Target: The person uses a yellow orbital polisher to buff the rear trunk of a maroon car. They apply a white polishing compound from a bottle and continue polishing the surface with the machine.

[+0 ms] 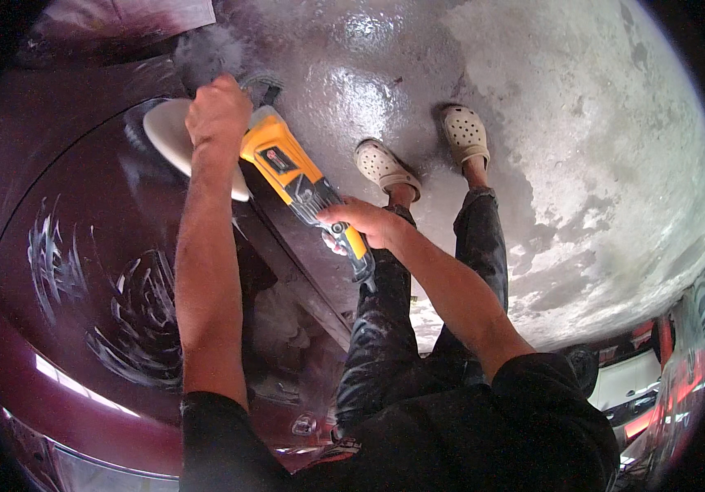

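Note:
Both my hands hold a yellow and black polisher (283, 164) with a broad white round pad (166, 135). My left hand (218, 111) is closed around its front end by the pad, its grip partly hidden by the fist. Further back, my right hand (366, 223) wraps the rear handle, fingers curled beneath it. The pad faces a dark maroon car panel (82, 176); whether its whole face touches the paint cannot be seen. Whitish streaks of compound (146, 316) lie in swirls on the panel, on the near side of the pad.
A panel edge and sill (299, 279) run beside my legs. My feet, in beige clogs (385, 166), stand on a wet, patchy grey concrete floor (566, 164). A white and red vehicle (627, 381) shows at the lower right. A bright light strip reflects in the paint (82, 384).

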{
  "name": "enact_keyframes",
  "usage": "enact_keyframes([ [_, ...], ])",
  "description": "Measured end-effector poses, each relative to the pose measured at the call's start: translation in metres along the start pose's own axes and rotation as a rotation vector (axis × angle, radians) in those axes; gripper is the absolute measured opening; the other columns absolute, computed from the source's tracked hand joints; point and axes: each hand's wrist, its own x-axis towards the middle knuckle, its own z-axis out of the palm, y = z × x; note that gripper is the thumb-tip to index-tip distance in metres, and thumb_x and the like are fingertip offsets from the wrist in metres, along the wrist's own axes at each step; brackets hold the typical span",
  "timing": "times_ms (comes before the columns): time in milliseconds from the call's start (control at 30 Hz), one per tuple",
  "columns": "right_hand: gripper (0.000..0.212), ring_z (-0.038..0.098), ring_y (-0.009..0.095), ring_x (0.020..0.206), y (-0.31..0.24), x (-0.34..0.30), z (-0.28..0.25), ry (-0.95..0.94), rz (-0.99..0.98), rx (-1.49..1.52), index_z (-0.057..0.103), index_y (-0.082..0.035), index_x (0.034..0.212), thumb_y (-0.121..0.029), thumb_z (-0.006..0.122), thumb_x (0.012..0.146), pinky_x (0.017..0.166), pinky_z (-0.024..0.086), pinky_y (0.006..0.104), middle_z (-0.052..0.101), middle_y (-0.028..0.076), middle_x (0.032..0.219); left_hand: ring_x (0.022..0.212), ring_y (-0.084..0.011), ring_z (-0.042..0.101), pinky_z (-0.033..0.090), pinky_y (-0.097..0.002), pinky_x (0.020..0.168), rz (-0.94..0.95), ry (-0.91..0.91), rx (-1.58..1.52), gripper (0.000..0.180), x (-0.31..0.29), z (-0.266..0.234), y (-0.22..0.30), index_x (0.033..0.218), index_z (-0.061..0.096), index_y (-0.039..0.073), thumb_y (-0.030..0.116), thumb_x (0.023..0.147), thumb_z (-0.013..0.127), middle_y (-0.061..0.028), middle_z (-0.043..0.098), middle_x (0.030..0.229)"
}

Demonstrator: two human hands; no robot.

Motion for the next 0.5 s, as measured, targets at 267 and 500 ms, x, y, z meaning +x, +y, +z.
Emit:
enact_keyframes([
  [267,0.032,0.062,0.022,0.062,0.091,-0.055,-0.016,-0.086,0.246,0.347,0.057,-0.006,0.104,-0.032,0.067,0.090,0.055,0.052,0.0369,0.064,0.012,0.076,0.106,-0.0391,0.066,0.055,-0.0491,0.088,-0.052,-0.332,0.042,0.027,-0.073,0.044,0.033,0.104,0.069,0.008,0.029,0.092,0.057,-0.0205,0.068,0.111],
  [500,0.040,0.062,0.023,0.064,0.091,-0.049,-0.040,-0.107,0.260,0.357,0.056,-0.005,0.111,-0.039,0.065,0.092,0.056,0.052,0.0377,0.063,0.011,0.079,0.108,-0.0403,0.065,0.054,-0.0500,0.089,-0.065,-0.351,0.040,0.033,-0.061,0.066,0.037,0.110,0.066,0.008,0.035,0.090,0.065,-0.0208,0.067,0.113],
])
